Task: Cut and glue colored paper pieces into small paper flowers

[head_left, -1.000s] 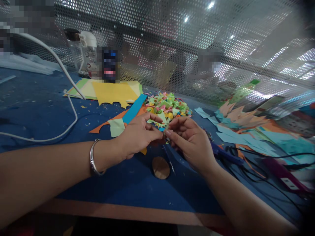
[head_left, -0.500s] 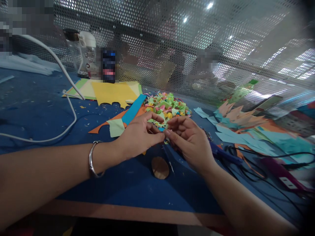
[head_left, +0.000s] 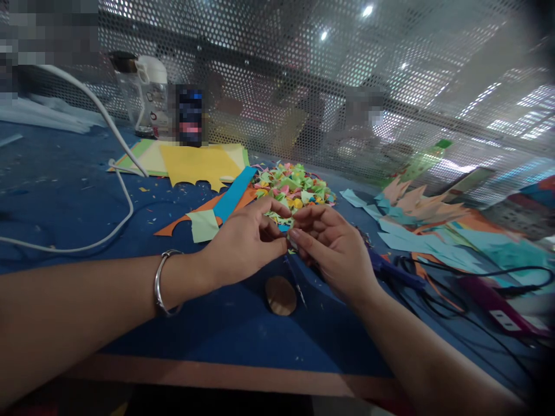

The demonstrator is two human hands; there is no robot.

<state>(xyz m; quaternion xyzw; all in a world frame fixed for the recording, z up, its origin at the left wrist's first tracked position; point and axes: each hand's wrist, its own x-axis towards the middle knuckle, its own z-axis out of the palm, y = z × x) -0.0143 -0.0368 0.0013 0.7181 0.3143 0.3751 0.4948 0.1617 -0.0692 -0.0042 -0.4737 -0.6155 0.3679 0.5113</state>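
My left hand [head_left: 245,242], with a silver bangle [head_left: 161,283] on its wrist, meets my right hand [head_left: 333,248] over the blue table [head_left: 65,202]. Both pinch a small folded scrap of coloured paper [head_left: 286,231] between thumb and fingers; most of the scrap is hidden. Just beyond the fingertips lies a heap of small folded paper pieces [head_left: 295,188] in green, pink and yellow. A round brown disc [head_left: 281,295] lies on the table below my hands, with a thin metal tool [head_left: 297,284] beside it.
Yellow and green paper sheets [head_left: 195,162] and blue and orange strips [head_left: 232,196] lie at the back left. Cut teal and orange scraps [head_left: 433,225] cover the right. A white cable [head_left: 117,173], black cables [head_left: 477,277], a purple tool [head_left: 498,306], a jug [head_left: 147,95] and a perforated metal screen [head_left: 303,69] surround them.
My hands stay pinched together on the scrap; the left index finger has lifted and stretched slightly. The view has shifted a little.
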